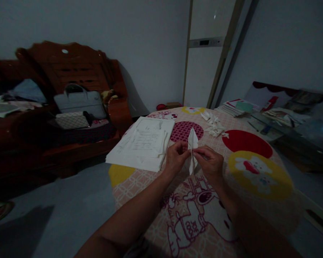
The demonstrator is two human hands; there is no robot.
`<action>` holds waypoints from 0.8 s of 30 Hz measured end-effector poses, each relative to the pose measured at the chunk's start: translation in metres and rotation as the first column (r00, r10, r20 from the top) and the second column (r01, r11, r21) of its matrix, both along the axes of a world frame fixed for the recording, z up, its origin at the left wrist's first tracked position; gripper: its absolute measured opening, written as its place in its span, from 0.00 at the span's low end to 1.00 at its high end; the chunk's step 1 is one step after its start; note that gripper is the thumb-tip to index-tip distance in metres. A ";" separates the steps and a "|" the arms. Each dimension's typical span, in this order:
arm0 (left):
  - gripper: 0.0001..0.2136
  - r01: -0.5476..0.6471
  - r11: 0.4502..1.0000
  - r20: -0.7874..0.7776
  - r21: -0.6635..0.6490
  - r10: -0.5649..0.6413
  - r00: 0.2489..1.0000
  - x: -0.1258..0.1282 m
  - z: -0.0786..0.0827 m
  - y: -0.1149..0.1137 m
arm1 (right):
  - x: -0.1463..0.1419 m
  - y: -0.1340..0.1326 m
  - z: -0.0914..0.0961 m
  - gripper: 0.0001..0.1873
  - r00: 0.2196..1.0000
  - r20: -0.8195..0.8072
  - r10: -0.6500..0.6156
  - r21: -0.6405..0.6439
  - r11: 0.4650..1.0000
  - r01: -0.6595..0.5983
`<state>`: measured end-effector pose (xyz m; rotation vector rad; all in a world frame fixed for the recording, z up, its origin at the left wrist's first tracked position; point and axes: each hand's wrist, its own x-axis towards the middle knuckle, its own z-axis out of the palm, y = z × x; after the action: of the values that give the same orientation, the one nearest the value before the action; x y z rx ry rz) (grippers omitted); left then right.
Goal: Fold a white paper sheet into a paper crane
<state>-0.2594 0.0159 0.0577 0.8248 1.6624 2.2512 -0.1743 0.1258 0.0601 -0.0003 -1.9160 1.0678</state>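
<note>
Between my two hands, above the patterned tablecloth [140, 193], a folded white sheet of paper [193, 138] stands upright with pointed ends. My left hand [177, 156] pinches its left side near the middle. From the other side, the thumb and fingers of my right hand [210, 161] grip the same paper. To the left lies a stack of white sheets [142, 141], the smaller ones on top bearing printed lines. Beyond my right hand rests a pile of small folded white paper pieces [214, 125].
A wooden armchair [75, 71] at the left carries a grey bag [83, 102] and a quilted pouch [72, 120]. Papers and booklets [237, 107] lie at the back right, near a glass-topped table [293, 132]. A tall white cabinet-like unit [203, 71] stands behind.
</note>
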 end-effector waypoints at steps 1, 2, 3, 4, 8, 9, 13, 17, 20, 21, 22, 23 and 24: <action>0.12 0.005 1.000 0.007 0.010 -0.006 1.000 0.000 0.000 0.000 | 0.000 0.000 0.000 0.06 1.000 -0.002 0.002 -0.009 1.000 -0.002; 0.12 0.014 1.000 0.020 0.020 -0.015 1.000 0.001 0.001 0.000 | 0.000 0.000 -0.001 0.06 1.000 0.000 0.004 -0.016 1.000 -0.004; 0.13 0.025 0.999 0.039 0.030 -0.026 0.999 0.001 0.002 0.000 | 0.000 -0.001 -0.001 0.05 1.000 0.003 0.004 -0.021 1.000 -0.004; 0.13 0.036 0.999 0.061 0.038 -0.039 0.997 0.002 0.003 -0.001 | 0.000 -0.001 0.000 0.05 1.000 0.008 0.001 -0.023 1.000 -0.001; 0.13 0.108 0.994 0.156 0.031 -0.112 0.981 0.003 0.007 -0.004 | 0.001 -0.002 0.003 0.05 1.000 0.021 -0.020 -0.017 1.000 0.020; 0.13 0.122 0.992 0.168 0.026 -0.125 0.978 0.003 0.008 -0.004 | 0.002 -0.002 0.003 0.05 0.999 0.026 -0.026 -0.003 1.000 0.026; 0.12 0.103 0.995 0.097 0.000 -0.102 0.990 0.003 0.006 -0.005 | 0.002 -0.001 0.003 0.05 0.998 0.043 -0.048 0.060 0.997 0.046; 0.10 0.009 0.998 -0.082 -0.055 -0.014 0.997 0.004 0.005 -0.007 | 0.002 0.000 0.000 0.05 0.998 0.029 -0.053 0.028 0.998 0.052; 0.11 -0.136 0.987 -0.275 -0.084 0.108 0.955 0.010 0.009 -0.011 | 0.005 -0.003 0.000 0.06 1.000 0.008 -0.025 -0.053 0.998 0.025; 0.11 -0.189 0.979 -0.347 -0.080 0.150 0.926 0.013 0.011 -0.013 | 0.007 -0.005 0.001 0.07 1.000 0.003 -0.010 -0.098 0.995 0.010; 0.12 -0.237 0.969 -0.411 -0.067 0.190 0.892 0.016 0.013 -0.015 | 0.008 -0.007 0.002 0.07 1.000 -0.001 0.007 -0.150 0.989 -0.007; 0.12 -0.280 0.959 -0.468 -0.051 0.224 0.855 0.018 0.016 -0.016 | 0.010 -0.009 0.004 0.06 1.000 -0.006 0.023 -0.207 0.978 -0.024; 0.11 -0.317 0.948 -0.520 -0.038 0.252 0.816 0.020 0.018 -0.018 | 0.011 -0.011 0.005 0.06 0.999 -0.014 0.035 -0.263 0.964 -0.037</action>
<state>-0.2398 -0.0017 0.0758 1.3056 2.2720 2.2027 -0.1636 0.1148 0.0653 -0.1099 -1.7587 1.3377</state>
